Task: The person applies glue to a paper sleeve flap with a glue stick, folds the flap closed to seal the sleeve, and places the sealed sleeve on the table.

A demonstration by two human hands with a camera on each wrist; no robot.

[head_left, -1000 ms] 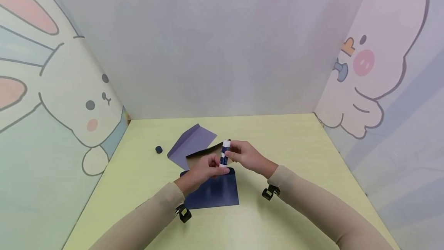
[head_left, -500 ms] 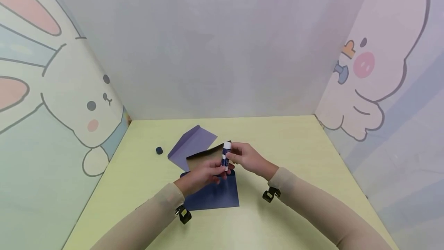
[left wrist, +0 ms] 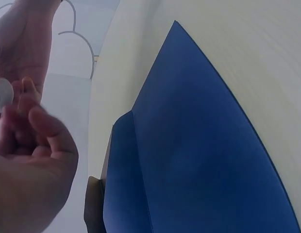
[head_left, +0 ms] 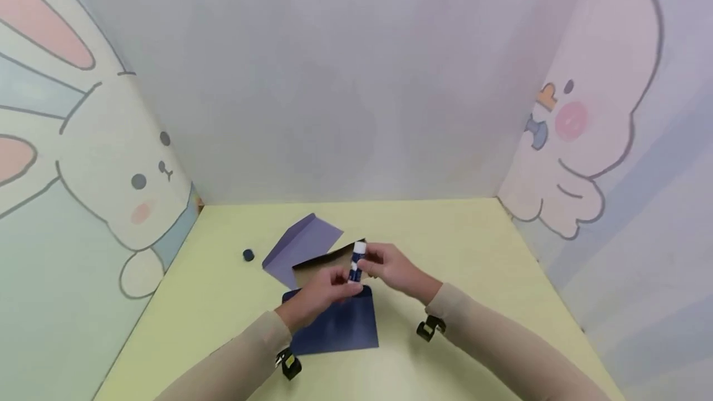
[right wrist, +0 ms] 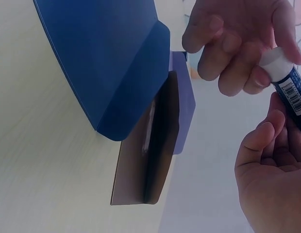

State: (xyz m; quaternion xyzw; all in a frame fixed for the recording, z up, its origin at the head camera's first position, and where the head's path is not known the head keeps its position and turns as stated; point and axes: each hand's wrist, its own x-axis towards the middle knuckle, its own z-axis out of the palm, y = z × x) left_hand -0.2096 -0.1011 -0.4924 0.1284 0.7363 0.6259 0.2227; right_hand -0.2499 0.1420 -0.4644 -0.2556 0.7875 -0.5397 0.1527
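Observation:
A dark blue glue stick (head_left: 356,263) with white ends is held upright above the envelopes. The right hand (head_left: 394,268) grips its upper part between thumb and fingers. At its lower end is the left hand (head_left: 320,294), thumb and fingertips around the base; in the right wrist view the left hand (right wrist: 242,43) touches the white end (right wrist: 276,64). Below lies a navy envelope (head_left: 340,330), its flap toward the far side. Behind it are a brown envelope (head_left: 320,270) with a dark flap and a purple envelope (head_left: 303,246).
A small dark cap (head_left: 248,255) lies on the pale yellow table (head_left: 223,302), left of the purple envelope. A grey wall (head_left: 345,79) rises behind, with cartoon-printed walls at both sides. Each wrist carries a small black camera.
The left fingers spread beneath the stick half a second ago and have drawn in again around its base. The right hand keeps its grip. The whole head view has shifted slightly.

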